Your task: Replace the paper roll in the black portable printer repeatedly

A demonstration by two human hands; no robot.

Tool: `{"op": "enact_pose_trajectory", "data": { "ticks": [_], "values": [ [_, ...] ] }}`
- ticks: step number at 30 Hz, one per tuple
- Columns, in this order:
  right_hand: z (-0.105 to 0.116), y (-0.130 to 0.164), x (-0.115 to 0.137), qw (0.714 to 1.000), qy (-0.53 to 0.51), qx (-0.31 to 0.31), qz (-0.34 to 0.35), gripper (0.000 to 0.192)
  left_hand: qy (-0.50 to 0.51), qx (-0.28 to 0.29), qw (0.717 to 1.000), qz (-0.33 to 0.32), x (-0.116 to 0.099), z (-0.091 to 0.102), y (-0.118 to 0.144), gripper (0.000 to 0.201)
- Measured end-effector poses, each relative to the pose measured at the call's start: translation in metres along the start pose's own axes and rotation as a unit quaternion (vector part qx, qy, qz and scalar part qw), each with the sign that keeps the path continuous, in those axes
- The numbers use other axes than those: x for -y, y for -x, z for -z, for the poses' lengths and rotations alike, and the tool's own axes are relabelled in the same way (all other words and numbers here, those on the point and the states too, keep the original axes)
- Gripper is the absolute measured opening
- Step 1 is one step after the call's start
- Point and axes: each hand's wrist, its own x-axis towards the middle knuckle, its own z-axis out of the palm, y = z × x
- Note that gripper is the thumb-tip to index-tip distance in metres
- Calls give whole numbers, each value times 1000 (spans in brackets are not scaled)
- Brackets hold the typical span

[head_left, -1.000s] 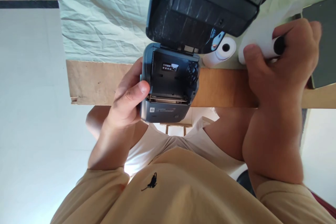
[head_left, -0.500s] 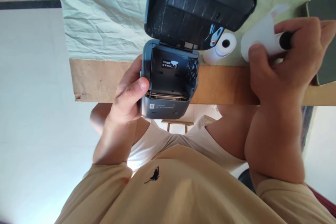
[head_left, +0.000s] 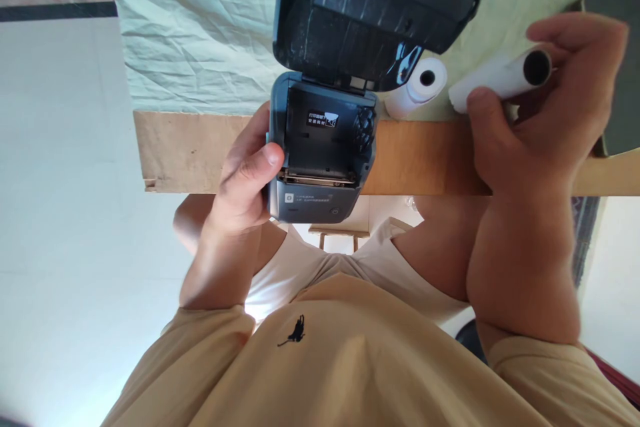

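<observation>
My left hand [head_left: 245, 177] is closed round the left side of a dark grey label printer [head_left: 320, 203], its thumb on the rim. The printer's black lid [head_left: 340, 40] stands raised, and the paper bay inside shows a small printed label and no roll. In my right hand [head_left: 560, 107] is a thin white paper roll [head_left: 493, 83], with its dark hollow end facing up to the right. The thumb presses the roll's near side, the index finger is raised off it, and the other fingers are partly hidden behind. A thicker white paper roll [head_left: 417, 90] lies between the lid and my right hand.
A pale green cloth [head_left: 200, 33] covers the table, with a bare wooden front edge [head_left: 180, 153] along my side. At the far right lies a dark, flat-topped object [head_left: 617, 27], partly behind my right hand. A small wooden stool [head_left: 340, 230] shows below the table.
The thin roll has turned in my right hand, so its hollow end faces me more. Its loose paper flap no longer shows, and my index finger has lifted away. My left hand holds still.
</observation>
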Motion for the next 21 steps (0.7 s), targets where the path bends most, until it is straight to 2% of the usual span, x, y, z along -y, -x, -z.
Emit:
{"op": "enact_pose_trajectory", "data": {
  "ticks": [3, 5, 8, 10, 13, 16, 18, 20, 21],
  "values": [
    [0, 1, 5, 998, -58, 25, -11, 68, 3, -9, 1000, 5, 1, -1, 1, 50],
    [1, 1, 9, 998, -9, 56, -20, 62, 4, -5, 1000, 4, 2, 0, 1, 51],
    [2, 1, 10, 996, 78, 34, 5, 46, 11, 1, 1000, -2, 2, 0, 1, 51],
    [2, 1, 6, 998, 56, 14, 29, 54, 17, 1, 1000, -6, 2, -1, 1, 50],
    [1, 3, 3, 999, -5, 27, 20, 66, 23, -5, 1000, 1, -1, -4, 0, 48],
    [1, 4, 7, 998, 9, 64, -4, 55, 22, -7, 1000, 11, -4, -6, 0, 46],
    [1, 3, 8, 995, 49, 83, 19, 50, 14, -6, 1000, 12, -5, -6, 0, 44],
    [1, 1, 5, 993, 83, 66, 54, 49, 8, -12, 1000, 11, -5, -6, 1, 46],
    [1, 0, 3, 995, 65, 46, 54, 50, 7, -16, 1000, 11, -4, -5, 1, 47]
  ]
}}
